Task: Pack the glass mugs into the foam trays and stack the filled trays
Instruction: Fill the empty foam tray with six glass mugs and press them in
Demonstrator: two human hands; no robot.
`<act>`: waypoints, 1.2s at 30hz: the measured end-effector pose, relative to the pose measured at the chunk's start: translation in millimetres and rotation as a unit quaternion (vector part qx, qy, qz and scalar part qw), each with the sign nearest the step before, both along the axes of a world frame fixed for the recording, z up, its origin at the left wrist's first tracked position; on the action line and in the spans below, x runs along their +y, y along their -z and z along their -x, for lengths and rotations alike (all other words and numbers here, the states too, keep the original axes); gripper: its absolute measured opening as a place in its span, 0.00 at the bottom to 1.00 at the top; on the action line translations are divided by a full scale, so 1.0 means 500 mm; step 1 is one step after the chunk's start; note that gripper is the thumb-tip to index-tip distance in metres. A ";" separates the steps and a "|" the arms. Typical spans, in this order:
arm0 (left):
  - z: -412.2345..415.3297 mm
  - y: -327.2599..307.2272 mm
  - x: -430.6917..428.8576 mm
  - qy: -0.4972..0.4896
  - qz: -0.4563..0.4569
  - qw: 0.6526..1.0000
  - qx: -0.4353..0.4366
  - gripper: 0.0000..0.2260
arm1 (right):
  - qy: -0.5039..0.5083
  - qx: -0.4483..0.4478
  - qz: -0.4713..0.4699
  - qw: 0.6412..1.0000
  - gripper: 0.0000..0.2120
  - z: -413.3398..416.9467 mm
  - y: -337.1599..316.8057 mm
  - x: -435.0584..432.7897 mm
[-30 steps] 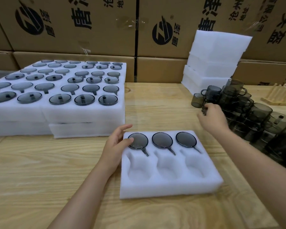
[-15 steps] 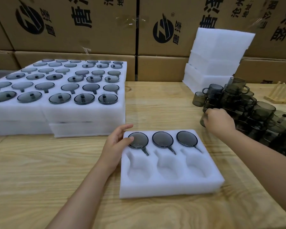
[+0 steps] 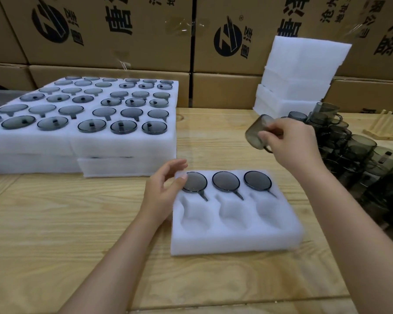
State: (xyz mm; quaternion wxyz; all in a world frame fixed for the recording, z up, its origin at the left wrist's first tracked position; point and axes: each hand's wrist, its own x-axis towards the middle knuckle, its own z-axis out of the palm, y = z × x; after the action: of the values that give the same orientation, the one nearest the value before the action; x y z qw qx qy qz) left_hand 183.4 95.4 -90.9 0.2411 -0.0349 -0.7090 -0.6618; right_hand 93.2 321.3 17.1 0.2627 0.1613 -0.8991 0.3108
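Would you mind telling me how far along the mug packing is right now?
Done: filled trays sit stacked at left, and the front tray has three mugs in its far row. In hand: the right hand holds a mug in the air; the left hand touches the front tray. Left: its three near pockets are empty, loose mugs wait at right, and spare foam trays stand behind them.

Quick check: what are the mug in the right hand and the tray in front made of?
The mug looks like smoke-grey tinted glass, glossy; the table shows through its wall. The tray is white foam, matte and slightly fuzzy, with soft rounded pockets; exact type unclear.
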 end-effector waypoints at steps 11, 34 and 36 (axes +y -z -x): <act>-0.035 -0.039 0.012 -0.097 0.091 0.982 0.135 0.21 | -0.271 -0.064 0.038 0.960 0.03 -0.137 0.025 -0.138; -0.058 -0.075 0.009 0.097 0.029 0.994 0.036 0.22 | -0.373 -0.235 0.273 0.855 0.13 -0.171 0.075 -0.129; -0.059 -0.074 0.003 0.132 0.026 0.991 0.021 0.23 | -0.378 -0.242 0.227 0.864 0.16 -0.171 0.074 -0.123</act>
State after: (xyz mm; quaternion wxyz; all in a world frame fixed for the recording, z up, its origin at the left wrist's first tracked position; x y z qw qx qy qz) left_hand 213.1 96.8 -53.7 0.1657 -0.1479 -0.7099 -0.6684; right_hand 178.9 259.6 -19.7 -0.0717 0.3446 -0.7090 0.6110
